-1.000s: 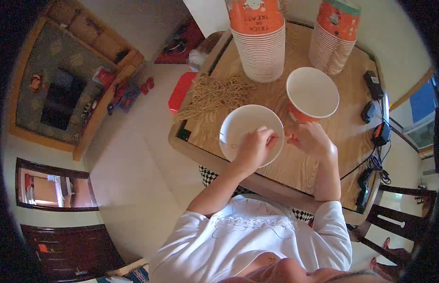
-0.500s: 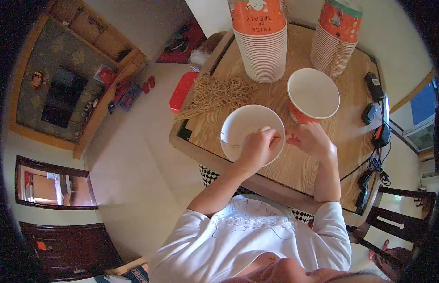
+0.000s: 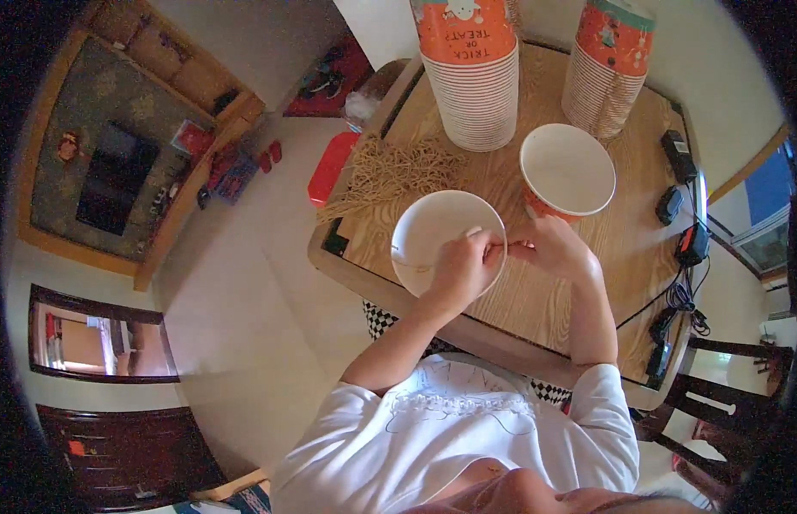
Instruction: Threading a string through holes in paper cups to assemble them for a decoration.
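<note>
A paper bucket (image 3: 433, 224) with a white inside faces up near the table's front edge. Thin tan twine (image 3: 416, 269) runs from its left rim across the inside toward my left hand (image 3: 463, 270). My left hand reaches over the opening, its fingers pinched at the right rim, apparently on the twine. Just outside that rim is my right hand (image 3: 560, 247), fingertips closed and meeting those of the left; what they pinch is too small to make out. Behind my right hand stands a second paper bucket (image 3: 570, 171), orange outside and white inside.
A tangled heap of tan twine (image 3: 407, 170) lies at the table's left. Two tall stacks of nested buckets, one in the middle (image 3: 474, 98) and one at right (image 3: 606, 90), stand at the back. Black adapters and cables (image 3: 692, 248) line the right edge. A dark chair (image 3: 716, 407) is beside the table.
The near bucket has shifted slightly left. My right hand has moved a little left and up, and its fingertips now meet the left hand's at the rim.
</note>
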The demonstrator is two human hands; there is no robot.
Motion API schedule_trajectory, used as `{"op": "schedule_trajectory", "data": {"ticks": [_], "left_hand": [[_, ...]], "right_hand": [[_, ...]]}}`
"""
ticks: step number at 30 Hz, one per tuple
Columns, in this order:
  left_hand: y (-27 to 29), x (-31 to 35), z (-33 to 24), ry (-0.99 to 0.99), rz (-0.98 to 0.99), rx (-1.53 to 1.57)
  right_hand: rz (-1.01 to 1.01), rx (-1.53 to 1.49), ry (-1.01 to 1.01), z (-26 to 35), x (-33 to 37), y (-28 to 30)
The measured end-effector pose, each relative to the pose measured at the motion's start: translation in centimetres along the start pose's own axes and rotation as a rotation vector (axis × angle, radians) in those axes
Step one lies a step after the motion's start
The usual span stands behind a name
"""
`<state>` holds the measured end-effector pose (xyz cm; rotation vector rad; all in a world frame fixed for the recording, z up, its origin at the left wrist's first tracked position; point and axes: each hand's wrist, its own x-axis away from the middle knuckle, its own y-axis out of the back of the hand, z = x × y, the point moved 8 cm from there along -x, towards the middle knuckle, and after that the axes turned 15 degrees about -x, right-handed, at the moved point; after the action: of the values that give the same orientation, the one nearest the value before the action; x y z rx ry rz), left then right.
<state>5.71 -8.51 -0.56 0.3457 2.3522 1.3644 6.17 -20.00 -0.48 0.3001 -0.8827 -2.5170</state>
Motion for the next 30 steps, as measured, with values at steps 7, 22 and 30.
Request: {"op": "schedule_trajectory", "data": {"ticks": [7, 22, 30], "left_hand": [[3.0, -2.1, -2.4, -0.274, 0.005, -0.344], [2.0, -1.1, -0.1, -0.207, 0.48, -0.077], [-3.3, 1.2, 4.1, 0.224, 0.38, 0.695]], "right_hand": [[-0.044, 0.073, -0.106, 0.6, 0.2, 0.9], [-0.091, -0.008, -0.074, 0.6, 0.3, 0.8], [-0.122, -0.044, -0.028, 2.6, -0.2, 0.4]]}}
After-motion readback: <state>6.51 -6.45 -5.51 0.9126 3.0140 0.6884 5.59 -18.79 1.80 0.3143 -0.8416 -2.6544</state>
